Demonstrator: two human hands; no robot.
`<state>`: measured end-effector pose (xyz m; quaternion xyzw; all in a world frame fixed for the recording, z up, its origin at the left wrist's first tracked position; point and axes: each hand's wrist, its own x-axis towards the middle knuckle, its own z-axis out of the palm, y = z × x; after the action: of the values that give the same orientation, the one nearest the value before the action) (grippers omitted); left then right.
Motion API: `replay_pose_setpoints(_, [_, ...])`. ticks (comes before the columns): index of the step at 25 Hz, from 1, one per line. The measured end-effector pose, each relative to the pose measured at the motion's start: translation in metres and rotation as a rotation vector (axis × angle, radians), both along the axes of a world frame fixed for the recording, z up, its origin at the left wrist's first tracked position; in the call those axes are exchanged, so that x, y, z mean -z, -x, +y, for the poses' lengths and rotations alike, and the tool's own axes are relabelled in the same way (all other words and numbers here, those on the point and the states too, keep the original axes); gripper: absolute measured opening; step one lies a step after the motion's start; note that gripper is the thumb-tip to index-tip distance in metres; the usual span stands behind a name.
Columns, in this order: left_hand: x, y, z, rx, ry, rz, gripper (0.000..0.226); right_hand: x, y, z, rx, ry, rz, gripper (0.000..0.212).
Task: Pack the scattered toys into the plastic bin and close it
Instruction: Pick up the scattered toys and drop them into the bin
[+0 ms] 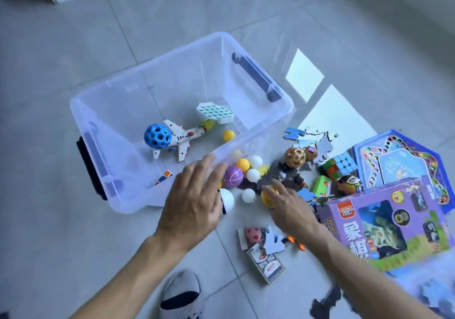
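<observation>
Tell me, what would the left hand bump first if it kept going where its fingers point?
Probably the purple striped ball, just beyond the left hand's fingertips; the clear plastic bin's near wall is close too, depth unclear.

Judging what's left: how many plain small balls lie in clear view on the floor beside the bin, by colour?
White balls: 3
Orange ball: 1
Total: 4, leaving out a blurred one behind the bin wall and any under the hands.
</observation>
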<state>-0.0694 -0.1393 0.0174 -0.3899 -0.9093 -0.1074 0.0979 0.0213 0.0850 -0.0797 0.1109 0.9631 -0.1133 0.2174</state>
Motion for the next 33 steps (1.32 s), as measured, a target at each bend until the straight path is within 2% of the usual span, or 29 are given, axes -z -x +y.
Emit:
replay_pose_setpoints(2, [-0.010, 0.022, -0.004, -0.227, 0.051, 0.027, 0.057, 0.015, 0.002, 0.002, -0.044, -0.061, -0.025, 0.070])
replay_pose_setpoints(4, [-0.010, 0.037, -0.011, -0.267, 0.055, -0.067, 0.040, 0.014, 0.002, 0.003, -0.016, -0.056, 0.029, 0.065])
replay_pose_setpoints(5, [-0.008, 0.039, -0.013, -0.242, 0.052, -0.123, 0.030, 0.004, 0.002, 0.003, 0.074, 0.037, 0.107, 0.062])
replay_pose_setpoints(8, [0.002, 0.032, -0.016, -0.177, 0.067, -0.123, 0.024, -0.052, 0.002, -0.002, 0.430, 0.420, 0.584, 0.057])
replay_pose_setpoints(9, [0.002, 0.029, -0.016, -0.184, 0.064, -0.115, 0.027, -0.082, 0.008, -0.008, 0.492, 0.509, 0.743, 0.057])
replay_pose_setpoints(11, [-0.003, 0.023, -0.014, -0.204, 0.033, -0.075, 0.032, -0.137, 0.031, -0.017, 0.453, 0.586, 0.899, 0.060])
replay_pose_setpoints(13, [-0.011, 0.007, -0.010, -0.164, -0.085, 0.012, 0.030, -0.172, 0.066, -0.020, 0.296, 0.559, 0.823, 0.071])
replay_pose_setpoints(15, [-0.014, -0.024, -0.002, 0.070, -0.202, 0.081, 0.028, -0.182, 0.082, -0.021, 0.220, 0.488, 0.723, 0.074])
replay_pose_setpoints(16, [-0.011, -0.038, 0.000, 0.208, -0.193, 0.101, 0.027, -0.177, 0.077, -0.023, 0.238, 0.468, 0.719, 0.069])
replay_pose_setpoints(18, [0.012, -0.044, 0.002, 0.312, -0.008, 0.056, 0.034, -0.152, 0.038, -0.036, 0.312, 0.474, 0.731, 0.054])
replay_pose_setpoints(20, [0.048, -0.025, 0.009, 0.165, 0.226, -0.121, 0.063, -0.103, -0.018, -0.050, 0.265, 0.426, 0.644, 0.048])
replay_pose_setpoints(22, [0.080, -0.006, 0.012, 0.086, 0.436, -0.330, 0.078, -0.051, -0.063, -0.062, 0.068, 0.223, 0.478, 0.057])
replay_pose_setpoints(23, [0.093, 0.000, 0.012, 0.075, 0.524, -0.438, 0.075, -0.027, -0.078, -0.066, -0.038, 0.122, 0.403, 0.065])
replay_pose_setpoints(25, [0.111, 0.002, 0.009, 0.068, 0.578, -0.567, 0.071, 0.012, -0.090, -0.072, -0.122, -0.005, 0.279, 0.074])
replay_pose_setpoints(27, [0.108, -0.008, 0.006, 0.069, 0.520, -0.561, 0.069, 0.037, -0.092, -0.073, -0.135, -0.087, 0.275, 0.070])
replay_pose_setpoints(28, [0.095, -0.016, 0.005, 0.077, 0.424, -0.523, 0.068, 0.045, -0.090, -0.072, -0.141, -0.101, 0.284, 0.068])
replay_pose_setpoints(29, [0.076, -0.026, 0.003, 0.072, 0.288, -0.497, 0.066, 0.049, -0.085, -0.070, -0.135, -0.106, 0.284, 0.066])
replay_pose_setpoints(31, [0.018, -0.040, 0.003, 0.043, -0.102, -0.459, 0.064, 0.048, -0.069, -0.067, -0.087, -0.061, 0.256, 0.060])
replay_pose_setpoints(33, [-0.037, -0.032, 0.001, 0.020, -0.410, -0.327, 0.061, 0.040, -0.053, -0.064, -0.030, 0.040, 0.220, 0.040])
